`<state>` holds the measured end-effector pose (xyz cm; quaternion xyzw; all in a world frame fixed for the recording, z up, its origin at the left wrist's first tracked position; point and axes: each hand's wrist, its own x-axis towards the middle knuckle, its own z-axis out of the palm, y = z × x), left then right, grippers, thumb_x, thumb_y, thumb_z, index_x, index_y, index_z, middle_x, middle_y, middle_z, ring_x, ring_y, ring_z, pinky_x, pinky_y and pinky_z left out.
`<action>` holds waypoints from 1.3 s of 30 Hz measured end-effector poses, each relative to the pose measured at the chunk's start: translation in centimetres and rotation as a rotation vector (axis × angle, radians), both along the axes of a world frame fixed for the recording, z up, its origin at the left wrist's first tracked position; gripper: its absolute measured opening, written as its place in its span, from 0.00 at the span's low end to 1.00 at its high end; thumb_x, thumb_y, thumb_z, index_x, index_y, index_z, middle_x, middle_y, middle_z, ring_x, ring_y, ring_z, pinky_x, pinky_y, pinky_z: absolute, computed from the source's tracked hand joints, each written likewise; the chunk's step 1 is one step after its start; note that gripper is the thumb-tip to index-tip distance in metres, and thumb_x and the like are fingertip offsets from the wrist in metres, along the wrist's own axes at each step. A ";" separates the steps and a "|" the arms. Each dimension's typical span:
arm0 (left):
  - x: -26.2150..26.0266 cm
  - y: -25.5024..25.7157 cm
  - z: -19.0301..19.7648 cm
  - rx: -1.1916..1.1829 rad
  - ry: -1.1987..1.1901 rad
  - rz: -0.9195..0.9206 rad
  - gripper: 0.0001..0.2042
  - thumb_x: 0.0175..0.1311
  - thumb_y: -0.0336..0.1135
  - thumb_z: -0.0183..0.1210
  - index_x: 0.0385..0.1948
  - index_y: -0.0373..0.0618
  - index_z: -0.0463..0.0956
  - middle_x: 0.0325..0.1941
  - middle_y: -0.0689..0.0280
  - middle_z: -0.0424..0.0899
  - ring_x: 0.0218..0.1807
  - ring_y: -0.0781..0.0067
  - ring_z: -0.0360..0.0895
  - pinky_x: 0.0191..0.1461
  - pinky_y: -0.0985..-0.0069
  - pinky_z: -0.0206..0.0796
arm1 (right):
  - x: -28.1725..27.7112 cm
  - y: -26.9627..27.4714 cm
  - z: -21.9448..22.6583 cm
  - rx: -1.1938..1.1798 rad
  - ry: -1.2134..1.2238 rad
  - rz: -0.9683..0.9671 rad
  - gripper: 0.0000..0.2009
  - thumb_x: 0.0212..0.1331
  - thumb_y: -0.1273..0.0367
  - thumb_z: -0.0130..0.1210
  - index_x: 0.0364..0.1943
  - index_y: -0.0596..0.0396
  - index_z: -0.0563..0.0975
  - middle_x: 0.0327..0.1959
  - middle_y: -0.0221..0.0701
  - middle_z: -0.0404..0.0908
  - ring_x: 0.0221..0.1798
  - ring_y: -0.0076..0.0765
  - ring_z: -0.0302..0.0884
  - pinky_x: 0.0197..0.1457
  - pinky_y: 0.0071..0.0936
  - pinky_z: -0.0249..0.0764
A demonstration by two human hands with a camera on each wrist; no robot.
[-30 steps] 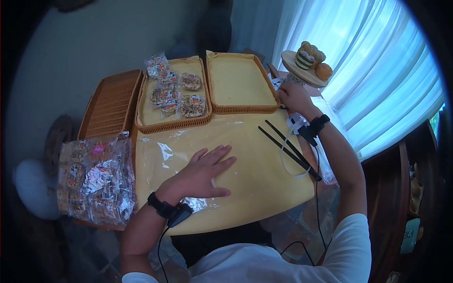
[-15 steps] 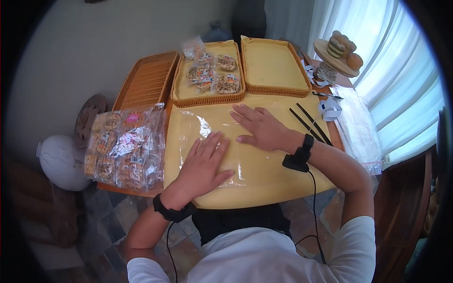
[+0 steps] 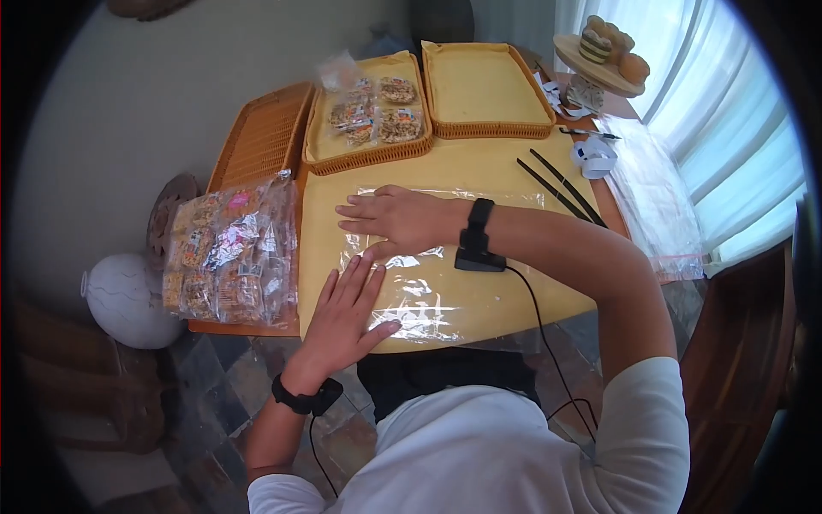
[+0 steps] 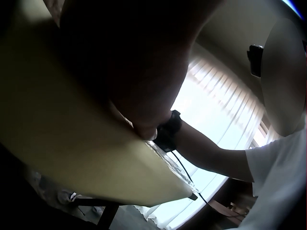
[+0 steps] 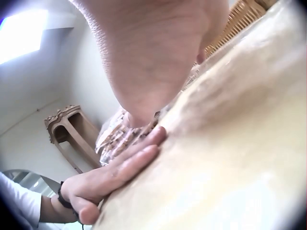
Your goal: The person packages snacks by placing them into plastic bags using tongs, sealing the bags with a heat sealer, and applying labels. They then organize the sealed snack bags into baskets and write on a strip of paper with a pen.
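A clear plastic sheet or bag (image 3: 419,313), shiny with glare, lies flat over the yellow cloth (image 3: 471,167) on the table. My left hand (image 3: 342,321) rests on its front left part with fingers stretched away from me. Across the left part of the plastic reaches my right hand (image 3: 411,220), palm down and fingers pointing left, just beyond the left fingertips. In the right wrist view the left hand (image 5: 115,175) lies with straight fingers along the surface. The left wrist view is mostly dark, with the left hand (image 4: 148,86) large in front.
A big clear bag of wrapped snacks (image 3: 223,248) sits at the left edge. Behind stand a wicker basket (image 3: 261,133), one with several wrapped snacks (image 3: 398,126), and a cloth-lined one (image 3: 488,90). Two black sticks (image 3: 556,188), a white roll (image 3: 595,158) and clear bags (image 3: 646,193) lie right.
My right hand has come from the far right side by the stand onto the plastic, then slid left across it. The left hand has shifted slightly left and towards me.
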<state>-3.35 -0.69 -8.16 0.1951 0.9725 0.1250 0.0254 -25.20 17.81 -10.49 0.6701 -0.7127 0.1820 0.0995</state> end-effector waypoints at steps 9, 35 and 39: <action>1.5 -0.5 0.8 -0.008 -0.014 -0.026 0.40 0.76 0.59 0.56 0.82 0.43 0.59 0.89 0.50 0.53 0.90 0.46 0.47 0.89 0.47 0.35 | -1.4 6.3 3.3 0.184 -0.329 -0.544 0.30 0.77 0.47 0.53 0.65 0.59 0.77 0.70 0.47 0.77 0.68 0.53 0.79 0.68 0.47 0.75; 0.1 -0.2 -0.1 0.218 0.119 0.148 0.41 0.78 0.63 0.53 0.80 0.36 0.60 0.87 0.44 0.56 0.87 0.40 0.54 0.86 0.50 0.46 | 0.9 64.1 6.5 -0.313 -0.729 -1.696 0.14 0.72 0.59 0.67 0.36 0.55 0.83 0.27 0.23 0.79 0.26 0.20 0.71 0.30 0.22 0.68; 0.3 -0.1 0.1 0.197 0.105 0.167 0.41 0.78 0.62 0.52 0.81 0.36 0.59 0.87 0.45 0.57 0.87 0.42 0.53 0.87 0.52 0.45 | 0.0 63.2 3.7 -0.215 -0.721 -1.732 0.18 0.70 0.56 0.68 0.32 0.56 0.81 0.26 0.26 0.81 0.26 0.22 0.77 0.31 0.26 0.73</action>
